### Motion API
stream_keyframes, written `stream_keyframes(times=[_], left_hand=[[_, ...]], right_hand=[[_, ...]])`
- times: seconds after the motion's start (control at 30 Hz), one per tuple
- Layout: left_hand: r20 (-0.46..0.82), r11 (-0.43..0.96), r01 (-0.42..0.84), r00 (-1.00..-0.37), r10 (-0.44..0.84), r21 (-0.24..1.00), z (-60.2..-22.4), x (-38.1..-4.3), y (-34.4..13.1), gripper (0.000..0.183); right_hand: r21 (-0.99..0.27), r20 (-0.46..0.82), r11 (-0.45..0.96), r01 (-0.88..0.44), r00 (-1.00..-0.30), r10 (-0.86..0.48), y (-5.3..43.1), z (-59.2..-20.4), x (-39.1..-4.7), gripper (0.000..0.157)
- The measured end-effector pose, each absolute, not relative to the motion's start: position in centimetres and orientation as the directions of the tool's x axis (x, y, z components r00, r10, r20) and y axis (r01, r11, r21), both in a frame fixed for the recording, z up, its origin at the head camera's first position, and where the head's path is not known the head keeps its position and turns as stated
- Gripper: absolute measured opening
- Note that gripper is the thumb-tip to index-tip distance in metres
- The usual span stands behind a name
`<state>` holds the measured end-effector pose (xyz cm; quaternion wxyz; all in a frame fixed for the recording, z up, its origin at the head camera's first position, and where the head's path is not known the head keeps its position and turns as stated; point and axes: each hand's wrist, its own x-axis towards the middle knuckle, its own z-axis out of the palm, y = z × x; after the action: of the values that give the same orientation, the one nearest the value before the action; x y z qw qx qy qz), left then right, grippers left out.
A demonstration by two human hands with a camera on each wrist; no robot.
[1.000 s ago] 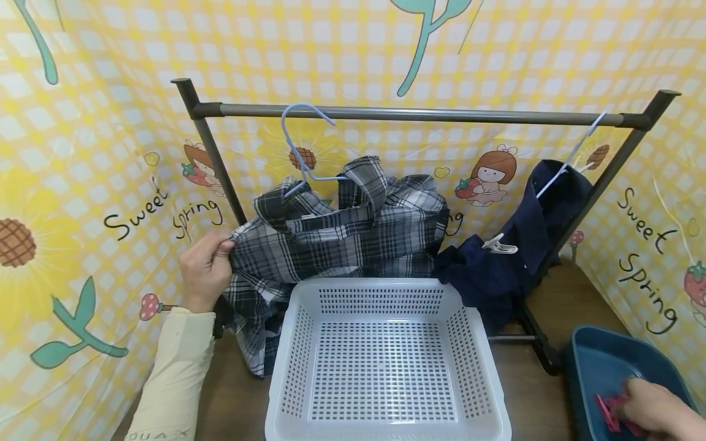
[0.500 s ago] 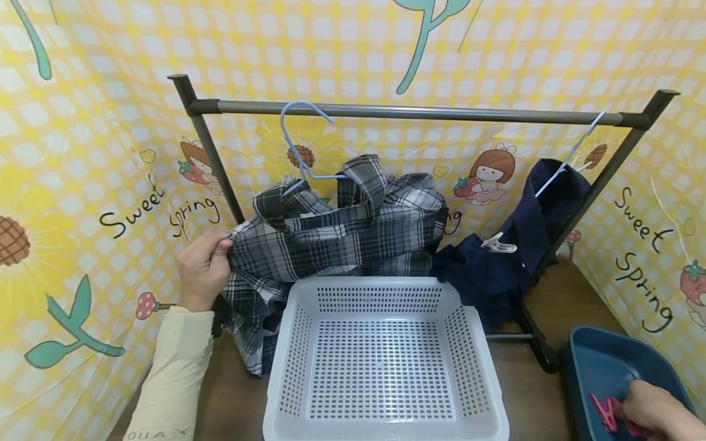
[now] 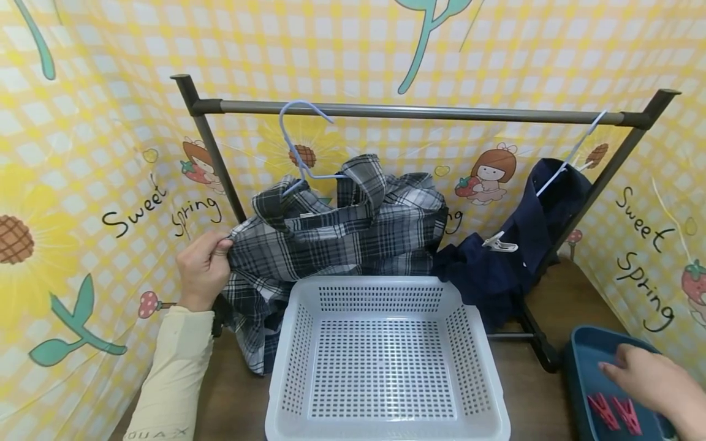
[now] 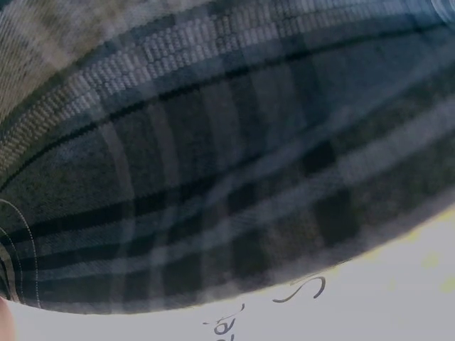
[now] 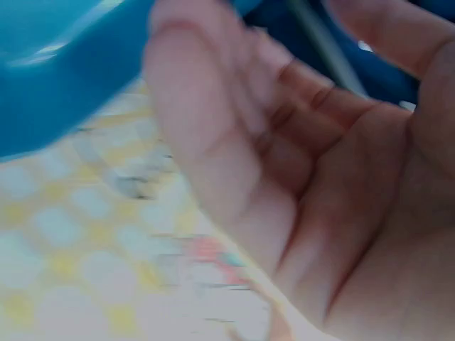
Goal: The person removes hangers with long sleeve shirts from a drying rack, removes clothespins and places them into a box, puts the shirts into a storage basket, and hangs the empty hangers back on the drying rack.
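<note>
At the rack's left, my left hand pinches the edge of a black-and-grey plaid shirt between thumb and curled fingers, pulling the cloth out sideways. The shirt fills most of the left wrist view. A pale lilac hanger runs into its neck and hooks over the bar. My right hand is over the blue bin, fingers loosely bent and nothing showing in them. In the right wrist view the right hand's palm is bare. Two pink clothespins lie in the bin below it.
A dark metal rack spans the back. On its right hangs a navy garment on another hanger, with a white clothespin clipped on. A white perforated basket stands in front of the shirt, on the brown table.
My right hand has lifted off the pink clothespins and moved slightly up and right; both clothespins now show in the bin. My left hand stays on the shirt.
</note>
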<state>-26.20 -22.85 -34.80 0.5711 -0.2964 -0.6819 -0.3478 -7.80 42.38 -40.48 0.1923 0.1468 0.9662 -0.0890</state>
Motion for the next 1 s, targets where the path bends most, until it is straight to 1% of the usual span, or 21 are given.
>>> stream_keyframes(times=[0.13,0.2,0.37,0.43,0.53,0.57,0.7,0.8,0.9,1.0], left_hand=[[0.984,0.586,0.799,-0.175,0.012,0.135,-34.7,-26.2,-22.9,0.04],[0.984,0.587,0.799,-0.176,0.013,0.135,-34.7,-26.2,-22.8,0.04],[0.985,0.583,0.802,-0.175,0.015,0.133,-34.7,-26.2,-22.8,0.041],[0.985,0.583,0.802,-0.172,0.012,0.133,-34.7,-26.2,-22.8,0.042],[0.985,0.587,0.798,-0.171,0.012,0.132,-34.7,-26.3,-22.9,0.042],[0.985,0.589,0.797,-0.174,0.013,0.133,-34.7,-26.3,-22.9,0.042],[0.983,0.595,0.793,-0.181,0.025,0.131,-34.6,-26.2,-22.8,0.042],[0.983,0.586,0.799,-0.182,0.025,0.133,-34.5,-26.0,-22.7,0.042],[0.982,0.577,0.806,-0.184,0.029,0.134,-34.4,-25.9,-22.8,0.043],[0.982,0.577,0.805,-0.187,0.026,0.138,-34.3,-25.8,-23.0,0.044]], right_hand=[[-0.179,-0.267,0.975,0.131,-0.96,0.08,38.9,-37.8,-7.9,0.052],[-0.191,-0.193,0.98,0.053,-0.981,0.016,36.7,-36.5,-7.8,0.05],[-0.248,-0.02,0.964,-0.094,-0.995,-0.103,31.2,-34.1,-7.8,0.023],[-0.296,0.027,0.944,-0.148,-0.989,-0.147,29.4,-33.4,-8.3,0.018],[-0.396,0.08,0.887,-0.235,-0.972,-0.222,27.1,-32.7,-9.3,0.018],[-0.437,0.101,0.858,-0.269,-0.963,-0.25,26.5,-32.5,-9.6,0.018],[-0.589,0.188,0.712,-0.382,-0.922,-0.339,24.0,-32.0,-10.8,0.029],[-0.662,0.256,0.605,-0.442,-0.892,-0.372,22.1,-31.6,-11.8,0.039],[-0.701,0.328,0.52,-0.488,-0.868,-0.373,20.3,-31.3,-13.0,0.046],[-0.719,0.413,0.465,-0.516,-0.856,-0.311,18.8,-30.9,-14.6,0.051]])
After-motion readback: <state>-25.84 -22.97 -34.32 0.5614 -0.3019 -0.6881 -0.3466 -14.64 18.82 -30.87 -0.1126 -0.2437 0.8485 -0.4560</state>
